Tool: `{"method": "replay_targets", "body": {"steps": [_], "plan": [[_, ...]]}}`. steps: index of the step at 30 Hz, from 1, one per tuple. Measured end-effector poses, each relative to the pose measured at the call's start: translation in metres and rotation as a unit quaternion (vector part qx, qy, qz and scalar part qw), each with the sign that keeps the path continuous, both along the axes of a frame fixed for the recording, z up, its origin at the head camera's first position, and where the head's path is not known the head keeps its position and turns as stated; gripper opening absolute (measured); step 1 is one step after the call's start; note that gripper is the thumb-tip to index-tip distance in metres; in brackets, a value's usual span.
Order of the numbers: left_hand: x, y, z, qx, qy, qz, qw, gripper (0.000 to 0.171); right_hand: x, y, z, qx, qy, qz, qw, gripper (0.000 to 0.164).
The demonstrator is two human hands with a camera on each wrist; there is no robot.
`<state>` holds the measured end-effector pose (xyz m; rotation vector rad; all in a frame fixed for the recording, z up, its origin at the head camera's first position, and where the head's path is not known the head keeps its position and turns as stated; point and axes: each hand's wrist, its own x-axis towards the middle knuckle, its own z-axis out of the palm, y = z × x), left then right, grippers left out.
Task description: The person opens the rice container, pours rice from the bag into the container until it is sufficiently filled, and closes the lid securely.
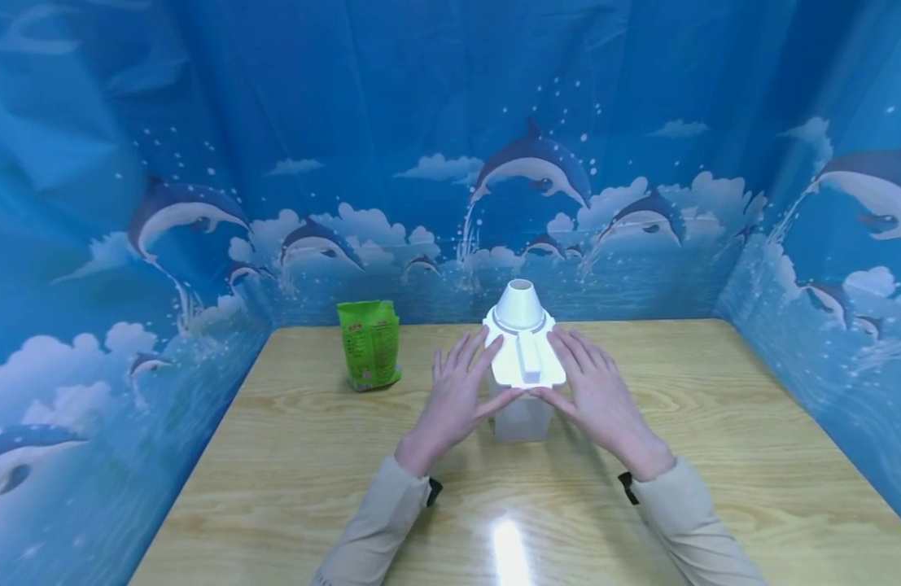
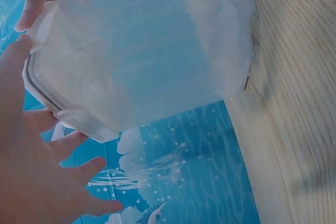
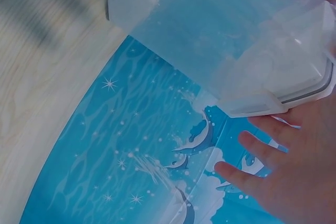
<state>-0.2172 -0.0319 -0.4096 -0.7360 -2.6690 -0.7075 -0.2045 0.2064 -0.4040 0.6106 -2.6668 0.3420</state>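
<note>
A translucent plastic storage container (image 1: 523, 425) stands upright on the table, topped by a white lid (image 1: 507, 368). On the lid sit a white cone-shaped cap (image 1: 519, 309) with a round opening and a raised bar in front of it. My left hand (image 1: 456, 399) touches the lid's left edge, fingers straight and spread, thumb along the front edge. Opposite it, my right hand (image 1: 604, 400) touches the right edge in the same way. Through the container's wall (image 2: 157, 51) the blue backdrop shows. Several fingers of the right hand (image 3: 294, 171) extend below the lid's rim.
A green printed bag (image 1: 369, 346) stands at the back left of the wood-grain table (image 1: 289, 488). Blue curtains (image 1: 391, 98) with dolphins and clouds surround the table at the back and sides. Light reflects off the table in front of the container.
</note>
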Motion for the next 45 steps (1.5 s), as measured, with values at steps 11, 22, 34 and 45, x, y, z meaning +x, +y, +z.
{"method": "replay_targets", "body": {"steps": [11,22,34,45], "plan": [[-0.001,-0.007,-0.001,0.004,-0.002,-0.002,1.0000,0.083,0.001,-0.006,0.000,-0.001,-0.008,-0.004,1.000,0.090],[-0.001,-0.014,0.000,0.000,-0.007,0.002,1.0000,0.083,0.001,-0.010,-0.001,0.001,0.006,0.008,1.000,0.091],[-0.001,-0.021,-0.001,0.010,-0.002,-0.009,0.9999,0.082,0.004,-0.015,0.003,-0.003,0.002,0.017,1.000,0.090],[0.001,-0.025,-0.001,0.015,0.003,-0.005,0.9999,0.081,0.003,-0.019,0.001,0.002,0.007,0.021,1.000,0.091]]}}
